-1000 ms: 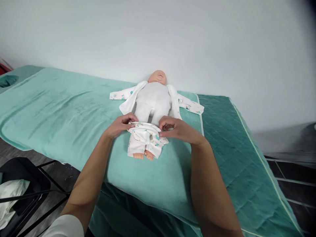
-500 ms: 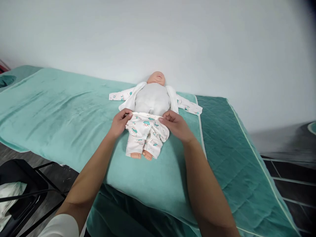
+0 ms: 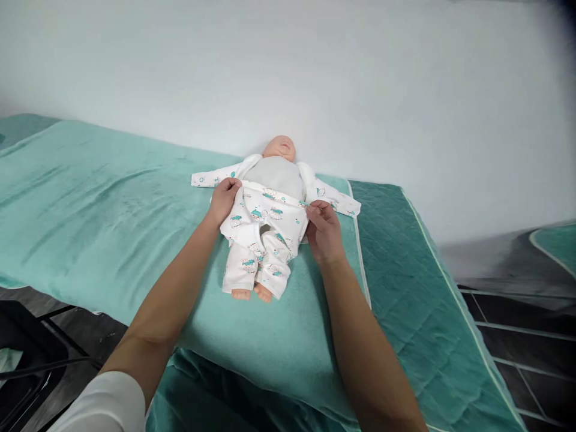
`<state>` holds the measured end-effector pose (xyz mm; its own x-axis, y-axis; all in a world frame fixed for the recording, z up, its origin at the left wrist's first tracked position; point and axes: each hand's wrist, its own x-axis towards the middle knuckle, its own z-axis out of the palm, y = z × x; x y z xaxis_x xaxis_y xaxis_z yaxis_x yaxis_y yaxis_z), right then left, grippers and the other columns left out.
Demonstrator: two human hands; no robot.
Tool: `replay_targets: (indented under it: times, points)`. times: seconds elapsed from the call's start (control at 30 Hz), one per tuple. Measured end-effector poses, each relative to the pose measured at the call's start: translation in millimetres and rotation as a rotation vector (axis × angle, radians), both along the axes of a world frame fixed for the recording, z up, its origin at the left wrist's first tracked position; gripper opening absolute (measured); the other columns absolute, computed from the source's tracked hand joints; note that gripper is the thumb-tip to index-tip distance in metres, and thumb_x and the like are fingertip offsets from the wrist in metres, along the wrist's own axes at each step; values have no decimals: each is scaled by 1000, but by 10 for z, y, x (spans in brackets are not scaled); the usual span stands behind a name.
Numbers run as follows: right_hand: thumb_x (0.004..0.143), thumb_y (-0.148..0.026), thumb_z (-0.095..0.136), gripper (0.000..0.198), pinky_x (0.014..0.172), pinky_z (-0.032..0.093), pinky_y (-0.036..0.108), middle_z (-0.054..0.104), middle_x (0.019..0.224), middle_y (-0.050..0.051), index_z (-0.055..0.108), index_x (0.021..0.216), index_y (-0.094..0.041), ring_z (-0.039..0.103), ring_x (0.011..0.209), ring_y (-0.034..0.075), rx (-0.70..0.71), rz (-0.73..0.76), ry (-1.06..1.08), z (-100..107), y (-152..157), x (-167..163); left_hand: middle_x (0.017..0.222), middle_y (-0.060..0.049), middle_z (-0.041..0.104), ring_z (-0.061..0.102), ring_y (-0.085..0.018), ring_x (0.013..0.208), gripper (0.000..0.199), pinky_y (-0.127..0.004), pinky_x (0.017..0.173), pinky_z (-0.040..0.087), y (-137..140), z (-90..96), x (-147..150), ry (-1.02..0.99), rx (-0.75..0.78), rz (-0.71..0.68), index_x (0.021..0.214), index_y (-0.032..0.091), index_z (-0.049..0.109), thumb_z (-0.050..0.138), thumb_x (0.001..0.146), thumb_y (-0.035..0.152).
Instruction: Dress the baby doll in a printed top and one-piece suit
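Observation:
A baby doll (image 3: 279,147) lies on its back, head toward the wall. White printed pants (image 3: 274,217) cover its legs and lower belly, and its feet stick out at the cuffs. My left hand (image 3: 224,201) pinches one side of the waistband; my right hand (image 3: 323,229) grips the other side, so the band is stretched between them. An open white printed jacket (image 3: 335,195) is on the doll's arms, its sleeves spread out sideways. The grey-white torso (image 3: 275,174) shows between the jacket's front edges.
A light green blanket (image 3: 99,198) lies under the doll, over a darker green quilted cover (image 3: 418,300) at the right. Behind stands a white wall (image 3: 288,66). A black chair (image 3: 27,348) is at the lower left, on a dark floor.
Both hands have pulled the pants' waistband up the doll's belly, toward its head, and spread it wider. The view has shifted slightly.

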<state>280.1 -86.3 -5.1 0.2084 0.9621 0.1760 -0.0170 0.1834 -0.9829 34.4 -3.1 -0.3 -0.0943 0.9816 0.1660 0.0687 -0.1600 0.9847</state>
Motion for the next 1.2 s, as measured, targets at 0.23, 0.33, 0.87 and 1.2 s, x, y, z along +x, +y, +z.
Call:
replay_targets:
  times: [0.23, 0.33, 0.87, 1.2]
  points:
    - [82, -53, 64, 37, 73, 47, 33, 51, 83, -2, 43, 102, -29, 53, 74, 18, 0, -123, -61, -196, 132, -61, 76, 2, 57, 49, -16, 76, 21, -28, 73, 36, -171, -91, -12, 186, 31, -73, 80, 21, 60, 63, 95, 35]
    - [83, -52, 64, 37, 72, 47, 32, 49, 81, -3, 44, 103, -29, 53, 74, 18, 21, -202, -99, -243, 171, -60, 73, 2, 56, 47, -16, 75, 25, -28, 71, 35, -200, -57, -48, 236, 2, -111, 78, 20, 59, 66, 93, 39]
    - [71, -40, 74, 35, 62, 47, 30, 68, 84, -1, 55, 97, -27, 62, 75, 19, -192, 142, -306, -244, 146, 218, 73, 1, 61, 51, -13, 62, 29, -25, 57, 37, -150, -175, -102, -130, -252, -264, 84, 20, 63, 77, 83, 45]
    - [68, -42, 78, 46, 92, 57, 44, 75, 106, 7, 55, 104, -26, 71, 100, 26, -190, 75, -257, -390, 305, 195, 83, -3, 72, 67, -17, 73, 40, -30, 70, 53, -152, -159, -171, -143, -292, -400, 98, 19, 65, 88, 66, 23]
